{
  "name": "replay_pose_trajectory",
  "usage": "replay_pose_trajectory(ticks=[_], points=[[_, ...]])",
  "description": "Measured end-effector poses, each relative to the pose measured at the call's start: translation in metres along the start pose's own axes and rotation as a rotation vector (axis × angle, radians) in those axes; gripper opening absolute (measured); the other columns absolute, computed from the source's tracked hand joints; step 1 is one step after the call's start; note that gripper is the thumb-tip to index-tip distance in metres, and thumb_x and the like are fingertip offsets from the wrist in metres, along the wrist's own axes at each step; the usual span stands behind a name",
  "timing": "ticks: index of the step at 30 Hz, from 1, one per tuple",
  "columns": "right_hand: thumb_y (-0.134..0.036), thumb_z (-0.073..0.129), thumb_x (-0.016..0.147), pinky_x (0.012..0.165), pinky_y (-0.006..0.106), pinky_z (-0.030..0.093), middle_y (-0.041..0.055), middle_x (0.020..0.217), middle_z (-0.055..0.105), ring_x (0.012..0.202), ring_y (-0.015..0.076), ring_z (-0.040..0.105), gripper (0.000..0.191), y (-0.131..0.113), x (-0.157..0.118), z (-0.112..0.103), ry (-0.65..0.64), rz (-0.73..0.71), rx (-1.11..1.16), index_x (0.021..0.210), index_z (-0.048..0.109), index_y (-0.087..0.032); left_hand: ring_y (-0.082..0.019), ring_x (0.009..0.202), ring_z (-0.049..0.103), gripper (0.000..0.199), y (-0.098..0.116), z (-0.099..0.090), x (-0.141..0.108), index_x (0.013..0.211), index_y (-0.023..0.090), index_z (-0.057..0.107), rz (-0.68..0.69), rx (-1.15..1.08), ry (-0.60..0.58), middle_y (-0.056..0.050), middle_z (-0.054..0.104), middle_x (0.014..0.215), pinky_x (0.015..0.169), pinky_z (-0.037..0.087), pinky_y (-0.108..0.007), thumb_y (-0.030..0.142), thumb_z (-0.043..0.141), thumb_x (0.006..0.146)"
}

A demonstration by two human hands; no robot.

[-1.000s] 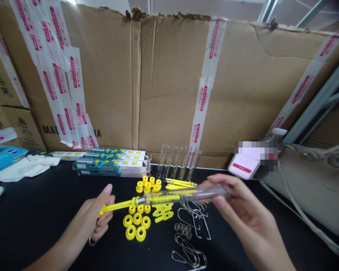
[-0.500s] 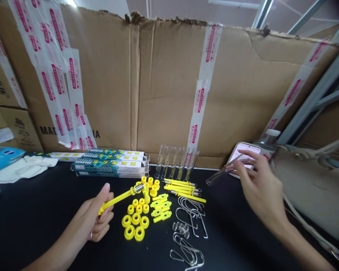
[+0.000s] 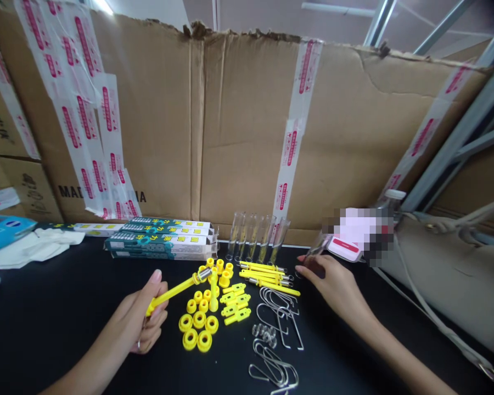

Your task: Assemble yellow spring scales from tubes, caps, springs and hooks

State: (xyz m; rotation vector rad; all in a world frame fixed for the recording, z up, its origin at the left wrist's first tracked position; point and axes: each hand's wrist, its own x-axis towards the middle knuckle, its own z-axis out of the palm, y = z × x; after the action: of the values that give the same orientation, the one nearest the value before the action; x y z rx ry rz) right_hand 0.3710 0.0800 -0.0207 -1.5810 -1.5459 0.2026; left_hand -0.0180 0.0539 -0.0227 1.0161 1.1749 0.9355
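Above the bench (image 3: 66,312), the left hand (image 3: 142,315) grips the rod (image 3: 173,292) by its end; it looks light, stiff. Near the phone (image 3: 346,250), the right hand (image 3: 335,282) pinches the tube (image 3: 316,248), likely slick, fragile: hold gently mid-length.

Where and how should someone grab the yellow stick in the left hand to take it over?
Probably pinch the yellow stick mid-shaft, coming from above and the person's right. The left hand covers its lower end, and it slopes up to a silver tip; the slim, straight stretch between them is bare, leaving room to pinch.
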Motion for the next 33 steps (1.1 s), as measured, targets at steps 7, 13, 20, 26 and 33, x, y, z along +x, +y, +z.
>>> replay_pose_trajectory(ticks=[7, 13, 20, 26, 33], points=[[-0.041, 0.065, 0.096, 0.088, 0.046, 0.056, 0.0057, 0.101, 0.075, 0.092, 0.0229, 0.072, 0.031, 0.002, 0.006, 0.029, -0.033, -0.076, 0.054, 0.114, 0.066, -0.016, -0.004, 0.034, 0.011, 0.071, -0.005, 0.0, -0.007, 0.054, 0.024, 0.031, 0.054, 0.039, -0.048, 0.012, 0.02, 0.041, 0.033, 0.009, -0.018, 0.09, 0.052, 0.069], [-0.04, 0.06, 0.095, 0.08, 0.042, 0.061, 0.0097, 0.105, 0.075, 0.091, 0.024, 0.074, 0.034, -0.006, 0.005, 0.032, -0.059, -0.094, 0.124, 0.12, 0.063, -0.016, -0.002, 0.04, 0.009, 0.072, 0.001, 0.005, -0.017, 0.06, 0.021, 0.036, 0.05, 0.059, -0.062, 0.013, 0.027, 0.05, 0.04, 0.004, -0.019, 0.087, 0.067, 0.061], [-0.037, 0.062, 0.086, 0.081, 0.044, 0.065, 0.0093, 0.095, 0.079, 0.091, 0.029, 0.077, 0.039, -0.017, 0.002, 0.027, -0.063, -0.06, 0.163, 0.12, 0.063, -0.019, -0.003, 0.044, 0.006, 0.068, 0.011, 0.012, -0.027, 0.063, 0.021, 0.036, 0.08, 0.064, -0.07, 0.013, 0.026, 0.052, 0.045, 0.002, -0.021, 0.081, 0.067, 0.07], [-0.034, 0.067, 0.088, 0.088, 0.047, 0.063, 0.0099, 0.098, 0.078, 0.094, 0.0268, 0.077, 0.034, -0.014, 0.001, 0.029, -0.096, -0.049, 0.229, 0.117, 0.063, -0.016, -0.004, 0.046, 0.012, 0.071, 0.012, 0.012, -0.03, 0.063, 0.02, 0.036, 0.149, 0.105, -0.079, 0.012, 0.029, 0.055, 0.045, 0.006, -0.021, 0.084, 0.067, 0.066], [-0.034, 0.071, 0.091, 0.085, 0.047, 0.064, 0.007, 0.098, 0.078, 0.092, 0.0252, 0.077, 0.033, -0.01, 0.0, 0.031, -0.095, -0.029, 0.283, 0.117, 0.064, -0.014, -0.004, 0.045, 0.012, 0.07, 0.002, 0.004, -0.025, 0.063, 0.02, 0.036, 0.183, 0.153, -0.105, 0.011, 0.028, 0.055, 0.043, 0.008, -0.02, 0.084, 0.064, 0.071]])
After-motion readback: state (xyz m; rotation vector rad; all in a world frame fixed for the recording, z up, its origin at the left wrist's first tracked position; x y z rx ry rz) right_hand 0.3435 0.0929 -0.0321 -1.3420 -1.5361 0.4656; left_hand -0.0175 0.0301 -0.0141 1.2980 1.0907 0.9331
